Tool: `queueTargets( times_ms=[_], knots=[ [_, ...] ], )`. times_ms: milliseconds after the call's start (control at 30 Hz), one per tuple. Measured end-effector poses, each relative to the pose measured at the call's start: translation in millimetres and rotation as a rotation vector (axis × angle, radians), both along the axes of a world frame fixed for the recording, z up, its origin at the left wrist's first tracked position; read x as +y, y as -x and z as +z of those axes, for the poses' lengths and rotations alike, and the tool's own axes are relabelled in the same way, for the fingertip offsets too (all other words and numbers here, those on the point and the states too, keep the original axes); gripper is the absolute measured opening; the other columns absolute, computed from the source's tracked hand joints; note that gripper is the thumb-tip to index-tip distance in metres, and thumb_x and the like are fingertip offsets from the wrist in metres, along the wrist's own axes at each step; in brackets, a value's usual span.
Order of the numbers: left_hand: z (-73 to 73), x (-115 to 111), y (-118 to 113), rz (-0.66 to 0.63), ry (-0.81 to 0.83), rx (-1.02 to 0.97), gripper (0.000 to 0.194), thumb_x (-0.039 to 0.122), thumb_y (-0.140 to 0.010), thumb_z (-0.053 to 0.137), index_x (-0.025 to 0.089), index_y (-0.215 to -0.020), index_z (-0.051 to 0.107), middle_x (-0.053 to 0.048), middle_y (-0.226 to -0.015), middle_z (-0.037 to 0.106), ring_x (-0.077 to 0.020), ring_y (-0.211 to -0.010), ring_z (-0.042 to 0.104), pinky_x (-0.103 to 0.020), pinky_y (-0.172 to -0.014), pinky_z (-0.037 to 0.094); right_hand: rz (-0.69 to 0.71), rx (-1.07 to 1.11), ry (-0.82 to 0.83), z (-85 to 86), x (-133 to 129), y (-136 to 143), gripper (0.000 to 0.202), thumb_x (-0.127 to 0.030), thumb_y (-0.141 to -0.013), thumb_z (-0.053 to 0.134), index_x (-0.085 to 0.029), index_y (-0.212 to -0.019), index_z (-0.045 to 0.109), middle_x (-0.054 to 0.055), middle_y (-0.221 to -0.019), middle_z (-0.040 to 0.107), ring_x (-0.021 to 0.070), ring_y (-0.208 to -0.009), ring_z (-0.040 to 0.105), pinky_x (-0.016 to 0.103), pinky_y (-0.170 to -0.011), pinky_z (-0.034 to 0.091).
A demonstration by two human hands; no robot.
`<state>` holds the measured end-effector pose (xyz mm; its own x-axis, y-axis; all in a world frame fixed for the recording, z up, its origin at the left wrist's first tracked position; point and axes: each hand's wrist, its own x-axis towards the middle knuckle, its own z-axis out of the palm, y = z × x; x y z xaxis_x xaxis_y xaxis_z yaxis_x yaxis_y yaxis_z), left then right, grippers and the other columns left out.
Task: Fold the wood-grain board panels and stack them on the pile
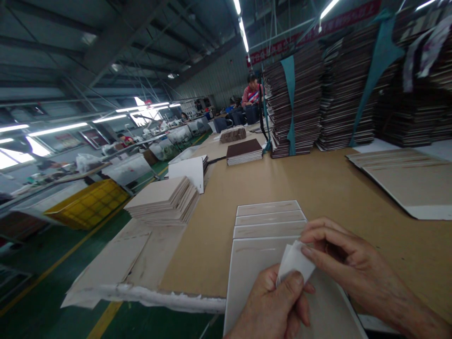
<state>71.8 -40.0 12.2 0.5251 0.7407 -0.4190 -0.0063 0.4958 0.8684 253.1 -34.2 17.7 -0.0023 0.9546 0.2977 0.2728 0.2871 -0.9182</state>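
A small sheaf of white slips (295,260), paper or cloth, is pinched between the thumb and fingers of my left hand (277,301). My right hand (353,263) closes its thumb and fingertips on the upper right corner of the same slips. Both hands are above a row of overlapping beige boards (256,256) with pale edges, which reach toward me over the front of the table. Brownish streaks run along the upper edges of these boards. My fingers hide part of the slips.
The brown table (205,254) carries a stack of beige boards (158,197) at left and overlapping panels (413,181) at right. Tall stacks of dark boards (296,103) with teal straps rise behind. A yellow bin (88,202) stands left on the green floor. A co-worker (252,92) is further back.
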Motion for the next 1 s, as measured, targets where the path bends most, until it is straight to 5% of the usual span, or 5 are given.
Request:
queueTargets(
  times_ms=[500,633,767,900,1000],
  knots=[
    [-4.8,4,4,0.081,0.092,-0.05,0.052,0.064,-0.072,0.071,0.016,-0.09,0.061,0.007,-0.049,0.055,-0.0033,-0.027,0.028,-0.021,-0.03,0.015,0.021,-0.278,-0.33,9.2,-10,1,0.017,-0.018,-0.094,0.055,-0.023,-0.078,0.061,-0.001,-0.081,0.063,0.0092,-0.062,0.059,0.019,-0.056,0.047],
    [-4.2,4,5,0.085,0.126,-0.114,0.048,0.058,-0.072,0.075,0.015,-0.09,0.062,0.007,-0.05,0.056,-0.0026,-0.027,0.028,-0.021,-0.031,0.016,0.03,-0.265,-0.196,-1.3,-11,4,0.015,-0.022,-0.096,0.054,-0.024,-0.084,0.062,-0.005,-0.065,0.061,0.0095,-0.053,0.056,0.019,-0.051,0.045],
    [-3.6,5,8,0.133,0.118,-0.123,0.043,0.054,-0.071,0.077,0.016,-0.085,0.061,0.007,-0.052,0.056,-0.0019,-0.027,0.029,-0.02,-0.031,0.016,0.067,-0.225,-0.142,-4.1,-8,3,0.011,-0.026,-0.097,0.058,-0.027,-0.1,0.068,-0.003,-0.082,0.068,0.0113,-0.069,0.064,0.019,-0.062,0.05],
    [-0.8,9,18,0.209,0.07,-0.068,0.037,0.048,-0.069,0.077,0.016,-0.075,0.059,0.009,-0.046,0.05,-0.0015,-0.027,0.026,-0.019,-0.03,0.015,0.154,-0.172,-0.053,-1.3,-10,-3,0.02,-0.034,-0.099,0.055,-0.027,-0.086,0.069,-0.002,-0.083,0.067,0.013,-0.073,0.064,0.02,-0.063,0.049],
    [1.0,12,29,0.256,0.055,-0.041,0.032,0.044,-0.07,0.074,0.017,-0.077,0.059,0.01,-0.039,0.045,-0.0029,-0.026,0.024,-0.019,-0.03,0.012,0.095,-0.093,0.086,-3.7,-15,-11,0.027,-0.046,-0.098,0.058,-0.027,-0.084,0.069,0.001,-0.085,0.066,0.0159,-0.075,0.063,0.02,-0.059,0.049]
  ],
)
